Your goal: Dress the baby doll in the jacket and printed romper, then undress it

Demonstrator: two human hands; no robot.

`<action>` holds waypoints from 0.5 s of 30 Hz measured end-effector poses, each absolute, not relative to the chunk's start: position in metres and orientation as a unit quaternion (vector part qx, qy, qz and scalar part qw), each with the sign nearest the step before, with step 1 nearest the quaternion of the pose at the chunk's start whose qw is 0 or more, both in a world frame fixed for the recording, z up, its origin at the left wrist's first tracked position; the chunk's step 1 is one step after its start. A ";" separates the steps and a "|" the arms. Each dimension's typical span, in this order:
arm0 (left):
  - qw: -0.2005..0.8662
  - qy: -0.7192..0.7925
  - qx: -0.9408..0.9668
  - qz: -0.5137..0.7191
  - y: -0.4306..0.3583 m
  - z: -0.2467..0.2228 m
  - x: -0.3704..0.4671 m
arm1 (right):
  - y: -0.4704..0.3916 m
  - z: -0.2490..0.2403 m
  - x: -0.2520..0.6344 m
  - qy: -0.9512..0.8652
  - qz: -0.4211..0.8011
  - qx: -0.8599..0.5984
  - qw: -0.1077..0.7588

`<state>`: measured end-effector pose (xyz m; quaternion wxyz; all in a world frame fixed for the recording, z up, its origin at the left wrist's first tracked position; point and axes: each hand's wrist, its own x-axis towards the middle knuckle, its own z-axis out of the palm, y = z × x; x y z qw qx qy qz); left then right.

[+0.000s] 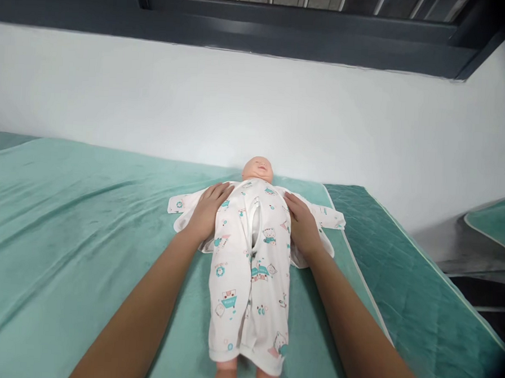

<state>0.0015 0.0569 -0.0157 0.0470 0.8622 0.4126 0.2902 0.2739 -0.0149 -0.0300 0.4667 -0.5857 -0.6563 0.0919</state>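
A baby doll (258, 168) lies on its back, head toward the wall and bare feet toward me. It wears a white long-sleeved top (188, 201) and white pants (262, 291), both printed with small animals and boats. A slit shows at the pants' crotch. My left hand (211, 209) lies on the doll's side at the left, fingers stretched over the clothing near the upper edge of the pants. On the opposite side rests my right hand (302, 222), its fingers extended against the cloth and its thumb hidden. Both sleeves spread outward.
A light green cover (84, 248) with creases lies under the doll. Darker green quilted fabric (409, 276) borders it at the right. Behind stands a white wall (176, 100) below a dark window frame (286, 35) with bars. Another green padded surface (498, 221) is at far right.
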 end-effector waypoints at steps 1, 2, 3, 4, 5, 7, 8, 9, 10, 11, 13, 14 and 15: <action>0.041 0.417 0.863 0.283 0.052 -0.017 -0.001 | -0.020 -0.031 0.272 -0.649 0.080 -0.588 0.477; 0.035 0.422 0.863 0.276 0.048 -0.018 -0.003 | -0.024 -0.031 0.271 -0.641 0.075 -0.586 0.490; 0.029 0.427 0.863 0.269 0.044 -0.019 -0.004 | -0.027 -0.031 0.269 -0.627 0.082 -0.586 0.506; 0.025 0.432 0.862 0.263 0.040 -0.019 -0.006 | -0.029 -0.031 0.268 -0.606 0.099 -0.592 0.522; 0.022 0.436 0.862 0.258 0.036 -0.019 -0.006 | -0.031 -0.031 0.267 -0.580 0.128 -0.604 0.532; 0.022 0.443 0.859 0.255 0.029 -0.017 -0.006 | -0.033 -0.029 0.265 -0.526 0.203 -0.634 0.529; 0.022 0.447 0.856 0.260 0.026 -0.016 -0.005 | -0.033 -0.028 0.265 -0.509 0.241 -0.644 0.519; 0.019 0.453 0.849 0.270 0.023 -0.014 -0.004 | -0.033 -0.026 0.265 -0.500 0.276 -0.645 0.508; 0.014 0.463 0.840 0.283 0.020 -0.012 -0.002 | -0.034 -0.025 0.264 -0.497 0.308 -0.639 0.500; 0.012 0.473 0.829 0.298 0.017 -0.009 0.000 | -0.035 -0.023 0.263 -0.495 0.338 -0.627 0.497; 0.026 0.488 0.807 0.331 0.012 -0.004 0.003 | -0.038 -0.019 0.260 -0.483 0.389 -0.598 0.507; 0.051 0.492 0.795 0.351 0.009 -0.001 0.005 | -0.040 -0.016 0.258 -0.478 0.410 -0.583 0.514; 0.089 0.495 0.780 0.372 0.007 0.001 0.007 | -0.042 -0.014 0.256 -0.476 0.426 -0.568 0.519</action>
